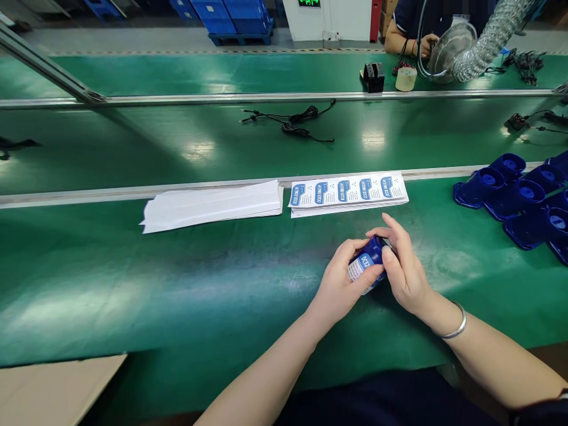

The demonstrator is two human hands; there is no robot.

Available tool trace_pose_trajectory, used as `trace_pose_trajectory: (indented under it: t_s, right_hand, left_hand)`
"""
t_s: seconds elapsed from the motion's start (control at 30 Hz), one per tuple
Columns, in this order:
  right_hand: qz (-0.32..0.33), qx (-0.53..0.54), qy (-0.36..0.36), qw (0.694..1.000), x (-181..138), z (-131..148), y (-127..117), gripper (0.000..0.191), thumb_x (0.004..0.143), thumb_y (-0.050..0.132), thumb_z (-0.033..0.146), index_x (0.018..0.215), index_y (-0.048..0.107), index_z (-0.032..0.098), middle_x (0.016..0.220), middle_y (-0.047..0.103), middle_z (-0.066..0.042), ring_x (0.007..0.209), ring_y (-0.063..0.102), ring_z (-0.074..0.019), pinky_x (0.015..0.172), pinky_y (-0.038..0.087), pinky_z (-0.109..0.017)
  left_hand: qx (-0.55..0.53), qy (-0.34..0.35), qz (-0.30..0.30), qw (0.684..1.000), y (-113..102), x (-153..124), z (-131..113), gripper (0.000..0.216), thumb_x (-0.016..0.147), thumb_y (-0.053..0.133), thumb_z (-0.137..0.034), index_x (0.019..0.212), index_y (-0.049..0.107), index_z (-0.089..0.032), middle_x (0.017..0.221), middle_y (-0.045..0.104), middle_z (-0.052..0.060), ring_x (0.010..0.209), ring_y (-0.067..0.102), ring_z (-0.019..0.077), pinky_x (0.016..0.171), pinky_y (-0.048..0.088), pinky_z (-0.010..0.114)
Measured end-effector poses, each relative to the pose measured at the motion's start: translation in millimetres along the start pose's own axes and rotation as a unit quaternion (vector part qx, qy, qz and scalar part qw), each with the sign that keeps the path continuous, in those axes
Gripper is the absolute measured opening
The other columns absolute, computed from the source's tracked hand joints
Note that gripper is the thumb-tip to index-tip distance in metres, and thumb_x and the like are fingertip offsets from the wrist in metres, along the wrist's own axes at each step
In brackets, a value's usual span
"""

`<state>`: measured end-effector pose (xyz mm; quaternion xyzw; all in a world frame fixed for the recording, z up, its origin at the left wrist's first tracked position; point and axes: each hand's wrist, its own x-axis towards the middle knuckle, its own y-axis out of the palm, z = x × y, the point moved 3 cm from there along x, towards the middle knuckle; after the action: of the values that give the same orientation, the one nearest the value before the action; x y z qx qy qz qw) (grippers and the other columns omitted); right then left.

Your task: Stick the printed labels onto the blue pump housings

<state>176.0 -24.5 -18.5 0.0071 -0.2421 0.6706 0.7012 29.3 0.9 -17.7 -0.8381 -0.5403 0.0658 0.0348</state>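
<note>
I record the blue housing (376, 251) over the green bench (213, 284), gripped by the left hand (341, 283); the right hand (406, 273) curves, half-spread, at its upper end, whether holding I cannot tell. I judge a steady grip and light thumb pressure advisable, keeping the label (358, 267) unwrinkled. Blue crates (217, 19) stand beyond; their contents I cannot verify.
</note>
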Motion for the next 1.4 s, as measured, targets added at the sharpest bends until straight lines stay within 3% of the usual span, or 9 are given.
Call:
trace_pose_trajectory:
  t_s: [0.17,0.33,0.43,0.5,0.6,0.7,1.17,1.3,1.4]
  right_hand:
    - [0.012,-0.014,0.034,0.999,-1,-2,1,0.051,0.107,0.035,0.039,0.155,0.025,0.025,0.129,0.058,-0.011,0.122,0.056,-0.0245,0.106,0.047,-0.048]
    - [0.022,-0.025,0.065,0.997,1,-4,-1,0.052,0.107,0.035,0.043,0.154,0.027,0.025,0.131,0.059,-0.011,0.122,0.056,-0.0242,0.108,0.046,-0.047]
    - [0.049,-0.004,0.075,0.996,6,-4,-6,0.054,0.105,0.04,0.048,0.152,0.029,0.024,0.128,0.062,-0.01,0.12,0.059,-0.024,0.106,0.047,-0.045]
    - [0.07,0.012,0.078,0.994,10,-4,-9,0.055,0.103,0.045,0.05,0.15,0.034,0.024,0.125,0.065,-0.01,0.115,0.062,-0.0235,0.103,0.049,-0.043]
    - [0.082,0.016,0.095,0.992,15,-6,-12,0.053,0.102,0.048,0.052,0.144,0.042,0.022,0.117,0.07,-0.009,0.106,0.067,-0.0225,0.097,0.052,-0.039]
    - [0.085,0.006,0.108,0.99,16,-6,-12,0.048,0.102,0.046,0.053,0.138,0.05,0.021,0.113,0.072,-0.008,0.105,0.067,-0.0224,0.094,0.052,-0.037]
    - [0.073,0.026,0.118,0.99,19,-11,-15,0.054,0.099,0.05,0.054,0.141,0.044,0.021,0.106,0.074,-0.006,0.096,0.069,-0.0212,0.089,0.053,-0.035]
    - [0.049,0.059,0.136,0.988,23,-20,-18,0.061,0.095,0.055,0.057,0.143,0.043,0.022,0.108,0.075,-0.007,0.1,0.069,-0.0229,0.094,0.052,-0.038]
    - [0.002,0.117,0.152,0.981,26,-32,-25,0.061,0.095,0.052,0.06,0.143,0.045,0.023,0.109,0.075,-0.007,0.101,0.07,-0.0246,0.092,0.054,-0.041]
  left_hand:
    - [0.182,0.069,-0.006,0.981,5,-1,1,0.04,0.084,0.068,-0.033,0.119,0.052,-0.022,0.111,0.061,0.008,0.101,0.06,0.0247,0.086,0.05,0.04]
    - [0.239,0.065,-0.019,0.969,11,0,3,0.047,0.081,0.069,-0.034,0.121,0.049,-0.021,0.11,0.06,0.009,0.101,0.061,0.0278,0.081,0.051,0.041]
    - [0.165,-0.009,-0.023,0.986,8,2,3,0.048,0.077,0.074,-0.038,0.117,0.054,-0.02,0.11,0.063,0.008,0.1,0.061,0.0269,0.083,0.049,0.04]
    - [0.024,-0.092,0.013,0.995,7,2,5,0.046,0.078,0.075,-0.047,0.112,0.058,-0.02,0.105,0.064,0.006,0.095,0.061,0.0243,0.08,0.048,0.036]
    - [-0.199,-0.188,0.071,0.959,9,1,8,0.046,0.082,0.071,-0.056,0.106,0.062,-0.018,0.098,0.065,0.005,0.089,0.06,0.0198,0.075,0.045,0.031]
    - [-0.273,-0.22,0.071,0.934,8,0,11,0.043,0.081,0.076,-0.051,0.105,0.065,-0.017,0.098,0.066,0.004,0.092,0.059,0.0186,0.078,0.044,0.029]
    - [-0.275,-0.204,0.162,0.926,6,1,12,0.053,0.074,0.086,-0.03,0.119,0.06,-0.019,0.117,0.064,0.008,0.105,0.059,0.0218,0.087,0.045,0.034]
    - [-0.261,-0.156,0.2,0.931,4,4,16,0.068,0.069,0.088,-0.026,0.128,0.056,-0.021,0.119,0.064,0.008,0.107,0.06,0.0237,0.091,0.046,0.037]
    - [-0.227,-0.092,0.217,0.945,11,6,16,0.08,0.069,0.088,-0.031,0.138,0.049,-0.021,0.133,0.058,0.014,0.12,0.057,0.0301,0.099,0.047,0.044]
